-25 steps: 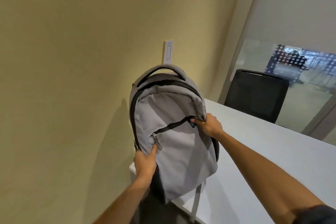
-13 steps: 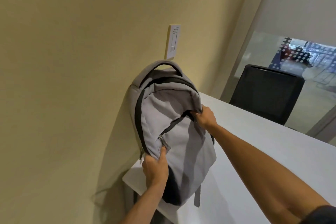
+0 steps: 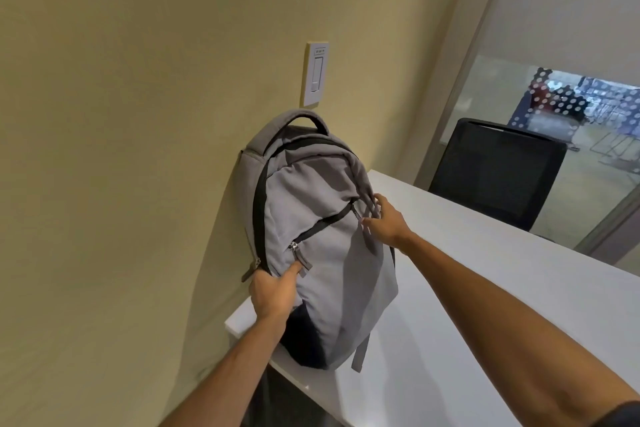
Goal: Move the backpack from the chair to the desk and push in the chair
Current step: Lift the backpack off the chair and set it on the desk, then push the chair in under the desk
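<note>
A grey backpack (image 3: 322, 239) with black zips stands upright on the near left corner of the white desk (image 3: 485, 288), its back leaning on the yellow wall. My left hand (image 3: 273, 291) grips the pack's lower left side by the zip pull. My right hand (image 3: 384, 218) rests on the pack's right edge with its fingers spread and loosening. A black mesh chair (image 3: 495, 170) stands behind the far side of the desk. The chair the pack came from is out of view.
A white wall switch (image 3: 316, 74) sits on the yellow wall just above the pack's handle. A glass partition (image 3: 554, 45) runs behind the black chair. The desk's near edge is at the bottom of the frame.
The backpack has moved down and back onto the desk corner and now leans on the wall. My right hand's fingers have opened from their pinch on the fabric.
</note>
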`<state>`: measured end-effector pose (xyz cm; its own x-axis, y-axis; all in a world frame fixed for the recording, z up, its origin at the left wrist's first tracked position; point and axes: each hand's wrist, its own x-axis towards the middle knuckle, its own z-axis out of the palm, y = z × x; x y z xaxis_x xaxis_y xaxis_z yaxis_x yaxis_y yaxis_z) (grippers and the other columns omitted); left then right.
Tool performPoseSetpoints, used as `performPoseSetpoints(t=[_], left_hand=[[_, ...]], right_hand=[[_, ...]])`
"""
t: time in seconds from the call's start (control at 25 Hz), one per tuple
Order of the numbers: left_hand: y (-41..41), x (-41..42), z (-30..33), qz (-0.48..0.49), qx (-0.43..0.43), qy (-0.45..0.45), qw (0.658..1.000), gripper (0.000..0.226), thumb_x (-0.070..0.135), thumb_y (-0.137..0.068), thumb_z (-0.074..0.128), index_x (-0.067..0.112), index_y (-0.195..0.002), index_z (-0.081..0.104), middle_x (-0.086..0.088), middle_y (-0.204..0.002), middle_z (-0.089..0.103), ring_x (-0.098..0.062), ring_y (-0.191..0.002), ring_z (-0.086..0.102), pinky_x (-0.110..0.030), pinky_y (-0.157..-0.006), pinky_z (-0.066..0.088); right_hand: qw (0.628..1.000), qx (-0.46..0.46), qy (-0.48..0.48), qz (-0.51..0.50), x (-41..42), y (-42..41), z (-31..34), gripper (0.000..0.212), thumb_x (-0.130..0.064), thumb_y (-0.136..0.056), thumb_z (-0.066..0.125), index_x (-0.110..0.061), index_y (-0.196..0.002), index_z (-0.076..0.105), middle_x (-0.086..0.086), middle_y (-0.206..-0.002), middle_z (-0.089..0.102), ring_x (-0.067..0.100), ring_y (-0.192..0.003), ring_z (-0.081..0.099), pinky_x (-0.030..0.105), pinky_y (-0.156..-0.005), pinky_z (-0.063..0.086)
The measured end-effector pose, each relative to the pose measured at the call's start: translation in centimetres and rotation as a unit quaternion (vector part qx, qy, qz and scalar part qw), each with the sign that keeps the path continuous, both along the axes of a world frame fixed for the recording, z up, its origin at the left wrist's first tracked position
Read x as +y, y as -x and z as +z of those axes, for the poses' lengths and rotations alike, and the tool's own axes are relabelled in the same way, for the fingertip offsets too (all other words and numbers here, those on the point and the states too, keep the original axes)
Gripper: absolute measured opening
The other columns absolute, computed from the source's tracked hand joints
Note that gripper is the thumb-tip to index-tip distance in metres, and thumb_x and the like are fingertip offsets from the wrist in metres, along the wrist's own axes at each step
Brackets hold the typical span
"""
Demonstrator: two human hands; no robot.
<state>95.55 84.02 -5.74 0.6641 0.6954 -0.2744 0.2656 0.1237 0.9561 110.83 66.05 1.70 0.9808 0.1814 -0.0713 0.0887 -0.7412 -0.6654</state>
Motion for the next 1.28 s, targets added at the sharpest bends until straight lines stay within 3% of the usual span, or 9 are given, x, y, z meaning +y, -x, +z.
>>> performPoseSetpoints(t=[0.12, 0.24, 0.32, 0.4, 0.52, 0.72, 0.84, 1.0, 1.28], left_hand=[[1.1, 0.4, 0.3, -0.018, 0.022, 0.002, 1.000, 0.044, 0.034, -0.073, 0.082, 0.006, -0.097, 0.058, -0.013, -0.102, 0.065, -0.033, -0.093, 0.060, -0.039, -0.084, 0.048], [3.9, -0.5, 1.2, -0.025, 0.045, -0.033, 0.998, 0.056, 0.033, -0.076, 0.080, 0.004, -0.119, 0.059, -0.016, -0.120, 0.066, -0.040, -0.113, 0.060, -0.049, -0.098, 0.047], [6.5, -1.9, 2.3, 0.012, 0.022, -0.052, 0.998, 0.048, 0.027, -0.079, 0.078, 0.008, -0.117, 0.056, -0.014, -0.117, 0.066, -0.038, -0.110, 0.061, -0.046, -0.093, 0.048], [9.9, -3.7, 4.0, 0.022, -0.033, -0.086, 0.996, 0.031, 0.023, -0.081, 0.075, 0.017, -0.103, 0.054, -0.007, -0.101, 0.066, -0.034, -0.098, 0.064, -0.039, -0.081, 0.048], [15.2, -6.8, 6.4, -0.017, -0.092, -0.137, 0.986, 0.021, 0.020, -0.084, 0.072, 0.024, -0.089, 0.052, 0.001, -0.081, 0.063, -0.027, -0.081, 0.065, -0.033, -0.066, 0.047], [28.0, -12.3, 10.1, -0.174, -0.125, -0.195, 0.957, 0.018, 0.011, -0.081, 0.075, 0.017, -0.083, 0.057, -0.006, -0.076, 0.061, -0.022, -0.071, 0.058, -0.037, -0.072, 0.052], [37.1, -14.7, 13.0, -0.164, -0.141, -0.230, 0.949, 0.016, 0.013, -0.082, 0.074, 0.012, -0.090, 0.060, -0.009, -0.081, 0.064, -0.020, -0.072, 0.058, -0.022, -0.064, 0.047], [46.2, -18.5, 16.7, -0.158, -0.149, -0.260, 0.941, 0.017, 0.014, -0.084, 0.072, 0.007, -0.096, 0.061, -0.014, -0.091, 0.068, -0.027, -0.084, 0.064, -0.031, -0.073, 0.051], [52.9, -23.8, 17.5, -0.212, -0.158, -0.264, 0.928, 0.020, 0.019, -0.085, 0.071, 0.010, -0.101, 0.062, -0.004, -0.091, 0.067, -0.018, -0.086, 0.064, -0.026, -0.072, 0.048]], right_hand=[[1.000, -0.014, 0.022, 0.015, -2.3, 2.4, 0.8, 0.063, -0.021, -0.092, 0.065, -0.016, -0.148, 0.035, 0.013, -0.147, 0.048, 0.034, -0.127, 0.051, 0.049, -0.105, 0.045], [0.993, -0.058, 0.087, 0.046, -4.9, 6.4, 1.8, 0.048, -0.027, -0.095, 0.064, -0.021, -0.140, 0.048, 0.007, -0.137, 0.059, 0.026, -0.115, 0.060, 0.043, -0.098, 0.051], [0.976, -0.091, 0.179, 0.088, -6.4, 9.6, 2.6, 0.036, -0.029, -0.096, 0.062, -0.025, -0.131, 0.056, 0.003, -0.128, 0.066, 0.021, -0.105, 0.064, 0.035, -0.089, 0.053], [0.960, -0.113, 0.228, 0.120, -8.1, 13.4, 3.6, 0.031, -0.032, -0.097, 0.060, -0.025, -0.127, 0.059, 0.001, -0.123, 0.068, 0.019, -0.100, 0.065, 0.029, -0.083, 0.052], [0.951, -0.147, 0.235, 0.139, -10.7, 20.2, 5.7, 0.031, -0.035, -0.098, 0.058, -0.026, -0.127, 0.059, -0.001, -0.120, 0.069, 0.018, -0.097, 0.065, 0.027, -0.079, 0.050], [0.946, -0.220, 0.198, 0.131, -16.4, 34.2, 9.0, 0.031, -0.040, -0.096, 0.056, -0.029, -0.125, 0.058, -0.004, -0.115, 0.070, 0.017, -0.093, 0.066, 0.032, -0.078, 0.054], [0.946, -0.234, 0.183, 0.128, -20.0, 42.7, 10.8, 0.035, -0.043, -0.096, 0.057, -0.029, -0.127, 0.058, -0.003, -0.116, 0.069, 0.018, -0.095, 0.066, 0.033, -0.081, 0.053], [0.943, -0.247, 0.182, 0.129, -23.6, 51.6, 13.4, 0.039, -0.046, -0.095, 0.057, -0.027, -0.129, 0.057, -0.001, -0.120, 0.068, 0.019, -0.101, 0.065, 0.038, -0.088, 0.054], [0.941, -0.239, 0.208, 0.115, -27.9, 60.7, 14.6, 0.047, -0.050, -0.095, 0.057, -0.027, -0.135, 0.052, 0.000, -0.128, 0.065, 0.022, -0.108, 0.064, 0.040, -0.092, 0.052]])
